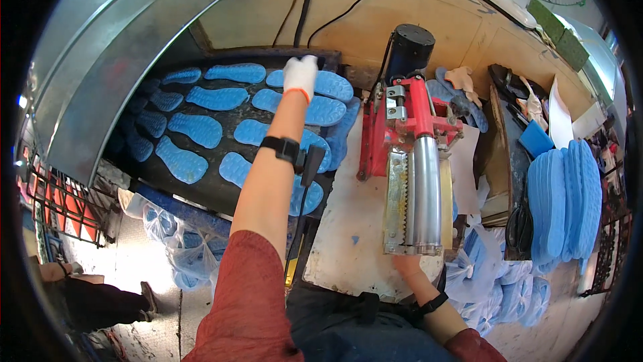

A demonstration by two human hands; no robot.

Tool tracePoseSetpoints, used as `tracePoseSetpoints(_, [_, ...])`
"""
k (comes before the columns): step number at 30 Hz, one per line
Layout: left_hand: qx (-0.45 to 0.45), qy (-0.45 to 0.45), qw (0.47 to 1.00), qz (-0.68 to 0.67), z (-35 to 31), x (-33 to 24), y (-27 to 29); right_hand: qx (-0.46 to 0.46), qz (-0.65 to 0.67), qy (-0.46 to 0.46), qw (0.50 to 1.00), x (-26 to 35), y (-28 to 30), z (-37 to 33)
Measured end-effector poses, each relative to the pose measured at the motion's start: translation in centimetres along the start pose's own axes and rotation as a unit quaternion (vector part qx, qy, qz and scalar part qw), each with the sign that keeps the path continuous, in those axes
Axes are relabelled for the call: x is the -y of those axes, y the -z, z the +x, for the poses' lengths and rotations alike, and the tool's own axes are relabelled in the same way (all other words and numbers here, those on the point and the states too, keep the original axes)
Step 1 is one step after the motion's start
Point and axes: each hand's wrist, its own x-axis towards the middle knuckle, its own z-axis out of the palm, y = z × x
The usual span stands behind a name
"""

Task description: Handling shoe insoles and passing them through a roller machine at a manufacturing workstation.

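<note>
a: biggest first?
b: grey metal panel, slanting across the upper left, with a tan wall beyond.

a: and below the panel?
b: wide dark bed, spread with blue soles in rough rows, flat, mostly apart, some in shadow at far left.

a: to the right of that?
b: pale worktable, bearing a red machine with a silver roller pointing toward the near edge.

a: farther right?
b: stack of soles, upright on edge and pressed side by side; lower down, clear bags with more blue inside.

a: and the hands?
b: left hand, in a white glove with an orange cuff, over the far sole on the bed, hiding part of it. touching or just above, cannot tell.

a: fingers there?
b: curled out of sight on the far side; together or apart, cannot tell.

a: right hand?
b: at the near end of the roller, partly hidden beneath. fingers covered, so cannot tell whether clamped on anything.

a: smallest bits?
b: black watch on the left wrist, dark band on the right; blue scrap on the worktable.
</note>
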Motion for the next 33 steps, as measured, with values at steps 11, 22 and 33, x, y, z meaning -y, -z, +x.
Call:
tracePoseSetpoints(11, [0.251,-0.421,0.66,0.569,-11.9,-0.3,0.9,-0.024,0.083,-0.066,0.994,1.2,3.2,2.2])
tracePoseSetpoints(22, [0.334,-0.396,0.623,0.586,-16.6,-1.0,3.8,-0.064,0.094,-0.077,0.991,-0.2,2.3,1.9])
tracePoseSetpoints(33, [0.341,-0.44,0.694,0.457,-23.0,-2.6,9.2,0.032,0.054,-0.14,0.988,-4.5,-0.2,0.1])
